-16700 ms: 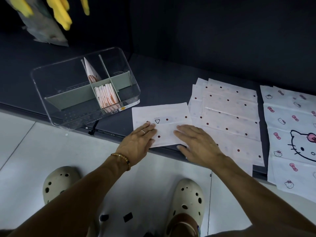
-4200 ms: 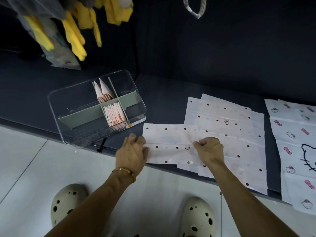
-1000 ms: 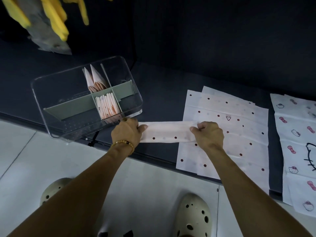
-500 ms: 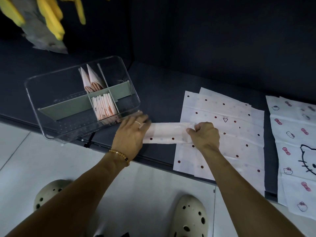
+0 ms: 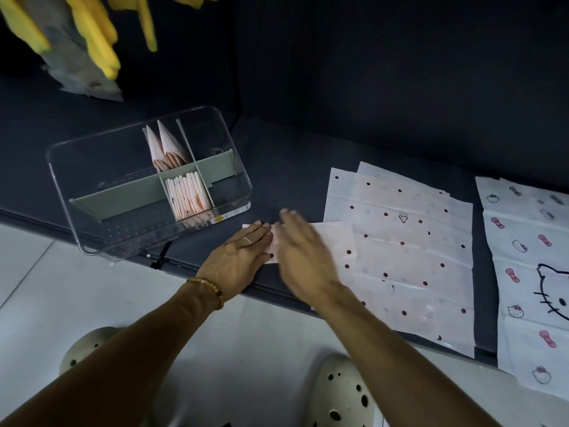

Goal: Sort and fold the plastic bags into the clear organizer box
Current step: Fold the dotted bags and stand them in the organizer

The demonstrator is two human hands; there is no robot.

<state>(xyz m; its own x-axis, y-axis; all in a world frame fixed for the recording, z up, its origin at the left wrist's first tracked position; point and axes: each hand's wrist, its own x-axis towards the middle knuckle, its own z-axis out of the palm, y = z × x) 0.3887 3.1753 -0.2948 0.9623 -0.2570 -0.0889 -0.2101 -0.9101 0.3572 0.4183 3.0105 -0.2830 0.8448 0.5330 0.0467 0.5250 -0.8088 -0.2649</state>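
Observation:
A white dotted plastic bag, folded into a long strip [image 5: 335, 238], lies on the dark shelf near its front edge. My left hand [image 5: 237, 260] presses flat on the strip's left end with straight fingers. My right hand [image 5: 301, 251], blurred by motion, lies flat over the strip's middle with fingers extended. To the left stands the clear organizer box [image 5: 80, 167] with green dividers; folded triangular bags [image 5: 166, 146] stand in a rear compartment and several folded bags [image 5: 187, 195] fill a front one.
A stack of flat dotted bags [image 5: 409, 248] lies right of the strip. Cat-print bags [image 5: 529, 272] lie at the far right. Yellow gloves [image 5: 95, 35] hang at the upper left. The shelf's front edge [image 5: 277, 291] runs below my hands, above the pale floor.
Both hands have let go of the strip's ends and flattened onto it. My right hand has slid leftward along the strip toward my left hand.

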